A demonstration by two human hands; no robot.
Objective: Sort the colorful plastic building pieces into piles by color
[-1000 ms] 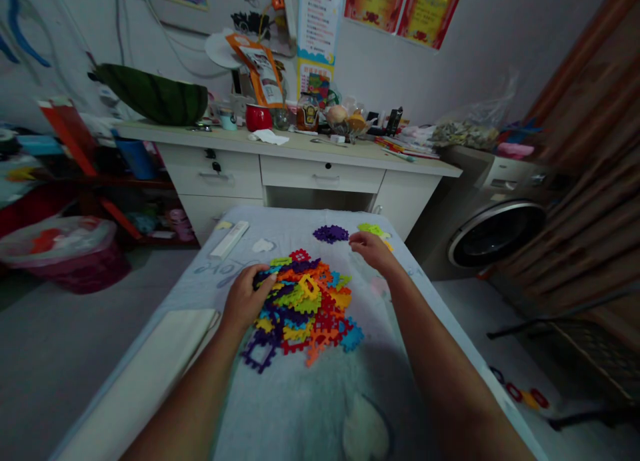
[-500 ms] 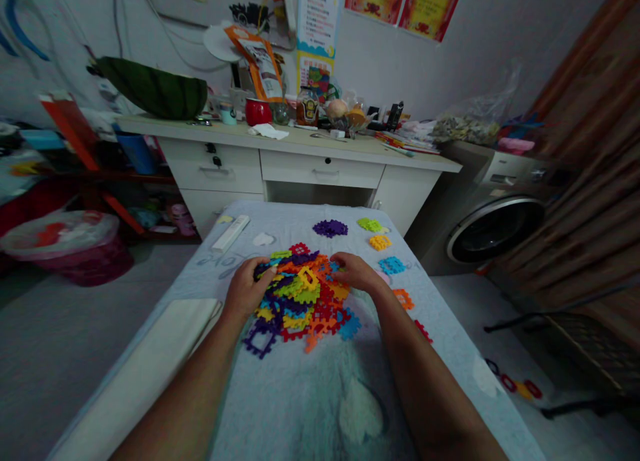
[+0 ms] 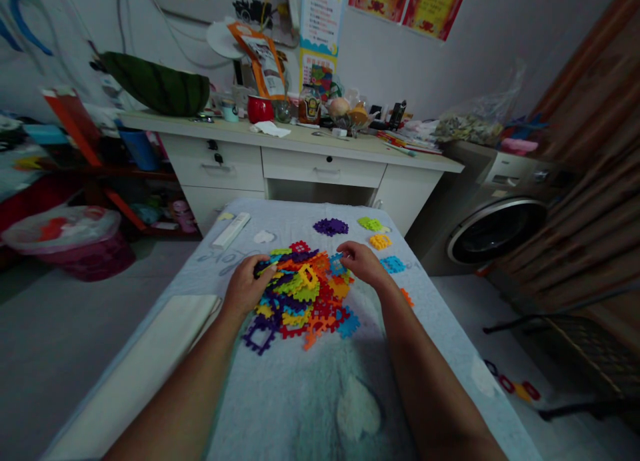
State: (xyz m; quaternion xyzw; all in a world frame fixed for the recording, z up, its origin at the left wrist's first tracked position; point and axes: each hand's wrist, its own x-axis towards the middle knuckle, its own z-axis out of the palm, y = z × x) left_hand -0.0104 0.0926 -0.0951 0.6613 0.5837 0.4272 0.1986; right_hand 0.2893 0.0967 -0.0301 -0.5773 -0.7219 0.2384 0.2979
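A heap of plastic interlocking tiles (image 3: 305, 291) in red, orange, yellow, green, blue and purple lies on the cloth-covered table between my hands. My left hand (image 3: 247, 284) rests against the heap's left edge, thumb and fingers apart around its side; some fingertips are hidden among the tiles. At the upper right of the heap, my right hand (image 3: 364, 262) pinches a blue interlocking tile (image 3: 337, 264) by its right side. Sorted by colour beyond and to the right are a purple pile (image 3: 331, 227), a green pile (image 3: 370, 223), a yellow pile (image 3: 380, 241) and a blue pile (image 3: 393, 264).
Partly behind my right forearm shows an orange tile pile (image 3: 407, 296). A white long box (image 3: 231, 231) lies at the table's far left, and a folded white board (image 3: 150, 361) along the left edge. Behind stands a cluttered desk (image 3: 320, 171); a washing machine (image 3: 493, 208) is at right.
My right hand has shifted slightly up and to the right, and a blue tile now shows at its fingertips. My left hand has stayed nearly still at the heap.
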